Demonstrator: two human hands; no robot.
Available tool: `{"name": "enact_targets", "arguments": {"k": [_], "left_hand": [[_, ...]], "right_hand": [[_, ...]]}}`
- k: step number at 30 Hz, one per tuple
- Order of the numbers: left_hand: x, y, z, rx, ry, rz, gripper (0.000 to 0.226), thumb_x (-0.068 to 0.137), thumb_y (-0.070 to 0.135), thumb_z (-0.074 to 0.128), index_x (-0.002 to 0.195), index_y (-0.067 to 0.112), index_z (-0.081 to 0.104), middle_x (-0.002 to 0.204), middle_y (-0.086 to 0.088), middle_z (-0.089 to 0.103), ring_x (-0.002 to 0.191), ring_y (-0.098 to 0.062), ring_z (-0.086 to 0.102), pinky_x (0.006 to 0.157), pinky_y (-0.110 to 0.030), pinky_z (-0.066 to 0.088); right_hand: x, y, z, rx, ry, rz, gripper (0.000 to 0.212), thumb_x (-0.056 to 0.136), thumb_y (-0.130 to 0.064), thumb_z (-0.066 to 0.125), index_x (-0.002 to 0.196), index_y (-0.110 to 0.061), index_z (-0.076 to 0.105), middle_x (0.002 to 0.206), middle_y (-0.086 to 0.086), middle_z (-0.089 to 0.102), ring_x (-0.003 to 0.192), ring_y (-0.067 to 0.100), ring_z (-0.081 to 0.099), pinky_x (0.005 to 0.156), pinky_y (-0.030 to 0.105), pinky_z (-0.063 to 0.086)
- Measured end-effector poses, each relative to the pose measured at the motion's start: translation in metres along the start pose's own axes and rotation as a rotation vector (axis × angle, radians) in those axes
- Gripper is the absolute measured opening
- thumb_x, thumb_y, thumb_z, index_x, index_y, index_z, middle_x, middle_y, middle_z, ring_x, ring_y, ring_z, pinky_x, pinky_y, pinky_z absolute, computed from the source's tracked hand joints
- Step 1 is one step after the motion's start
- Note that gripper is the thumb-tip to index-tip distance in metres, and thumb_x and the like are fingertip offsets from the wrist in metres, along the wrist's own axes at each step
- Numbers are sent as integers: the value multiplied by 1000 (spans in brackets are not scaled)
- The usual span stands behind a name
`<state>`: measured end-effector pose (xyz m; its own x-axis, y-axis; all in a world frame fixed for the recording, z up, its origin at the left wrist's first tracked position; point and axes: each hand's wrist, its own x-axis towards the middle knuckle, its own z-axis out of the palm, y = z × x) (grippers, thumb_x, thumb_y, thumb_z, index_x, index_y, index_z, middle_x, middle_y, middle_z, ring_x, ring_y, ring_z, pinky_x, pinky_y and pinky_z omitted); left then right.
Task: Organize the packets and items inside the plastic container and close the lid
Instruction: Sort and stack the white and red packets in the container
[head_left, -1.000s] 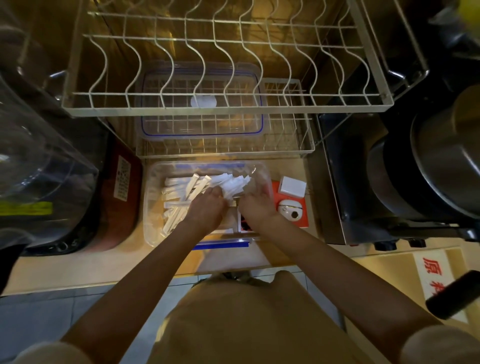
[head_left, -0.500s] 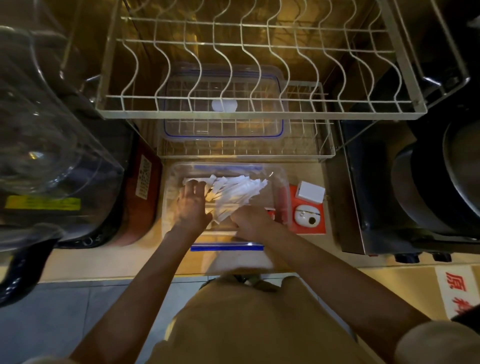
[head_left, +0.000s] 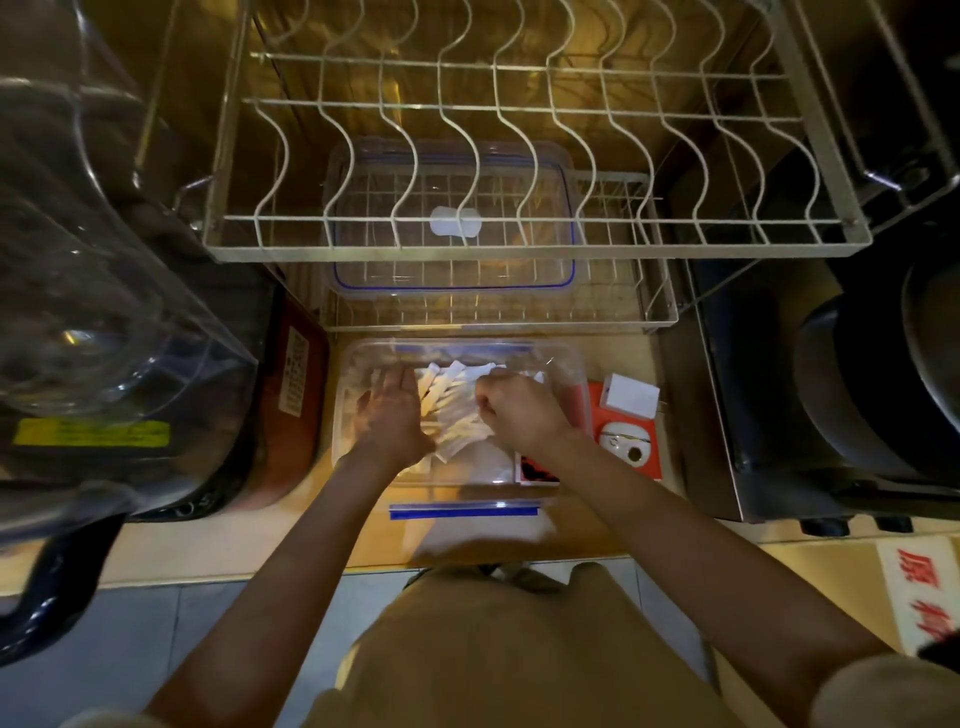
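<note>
A clear plastic container (head_left: 569, 364) with blue latches sits on the counter in front of me, holding several white packets (head_left: 454, 410) in a fanned pile. My left hand (head_left: 389, 410) lies flat with fingers extended on the left side of the pile. My right hand (head_left: 517, 410) is curled into a fist on the packets at the right side. A dark red packet (head_left: 535, 470) lies in the container's near right corner. The clear lid (head_left: 452, 280) with a blue seal rests on the lower wire rack behind the container.
A white wire dish rack (head_left: 519, 249) hangs above the lid. A clear blender jug (head_left: 104, 322) stands at left, and a dark red box (head_left: 291, 395) beside it. An orange box with white items (head_left: 628, 431) sits right of the container. A metal appliance (head_left: 779, 389) stands further right.
My left hand slid to the left side of the container and flattened out. My right hand moved up onto the packets, which now lie bunched toward the middle.
</note>
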<state>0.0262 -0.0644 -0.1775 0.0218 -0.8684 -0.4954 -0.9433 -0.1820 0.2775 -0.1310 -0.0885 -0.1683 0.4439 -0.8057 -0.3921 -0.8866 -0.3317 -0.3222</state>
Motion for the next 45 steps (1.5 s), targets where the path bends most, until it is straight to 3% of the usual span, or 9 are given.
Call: {"name": "enact_targets", "arguments": {"k": [4,7,11,15,20,25,29,33,45], "left_hand": [[-1,8,9,35,-46,47,105,64,34,80,144,10,16,153,-9,20,142,-25,18,114,-45,23],[0,10,18,26,-30,46,112,63,38,81,146,12,10,156,-7,13,145,-23,10,116,-46,17],[-2,10,24,29,-13,68,118,64,43,78,146,13,-1,159,-6,3,147,-22,-1,119,-46,6],[0,12,25,94,-9,82,121,64,49,76,146,10,-4,159,-8,2,147,-22,-3,119,-46,0],[3,19,24,96,39,137,110,63,45,78,143,11,11,146,-12,30,138,-30,25,116,-47,15],[10,20,27,57,73,152,91,69,40,74,138,11,24,141,-12,36,131,-30,33,110,-45,26],[15,29,26,74,46,152,62,79,26,67,130,8,36,135,-14,44,126,-30,39,107,-43,32],[20,38,26,113,69,122,41,87,17,57,124,4,42,126,-19,54,118,-34,51,95,-44,47],[27,42,23,-4,42,19,29,87,7,50,116,6,55,119,-17,60,115,-35,53,98,-48,40]], "right_hand": [[4,-2,8,-27,-7,32,20,90,-9,45,102,-6,60,114,12,53,98,30,60,75,36,49],[0,-2,11,24,-34,47,27,92,-5,42,117,-5,54,126,11,49,111,25,54,88,28,33],[-21,-7,18,550,168,413,16,83,2,55,94,-5,64,99,11,65,88,19,60,81,24,42],[-27,-12,25,1001,-221,703,23,81,2,58,64,-14,55,66,4,59,67,16,59,62,22,49],[-23,-20,18,1641,-100,880,30,91,7,47,121,5,53,122,27,59,117,34,57,88,28,48],[-16,-24,23,1599,-37,797,34,90,12,41,123,12,48,132,34,49,125,42,48,99,37,43],[-16,-28,22,1625,-51,788,25,93,6,36,90,-6,58,119,37,55,125,43,47,101,39,44],[-19,-25,19,1598,-97,742,33,95,2,35,126,4,47,138,32,45,132,41,40,112,44,32],[-29,-11,10,1738,-84,836,36,95,-1,37,130,8,43,140,27,46,131,36,44,112,39,35]]}}
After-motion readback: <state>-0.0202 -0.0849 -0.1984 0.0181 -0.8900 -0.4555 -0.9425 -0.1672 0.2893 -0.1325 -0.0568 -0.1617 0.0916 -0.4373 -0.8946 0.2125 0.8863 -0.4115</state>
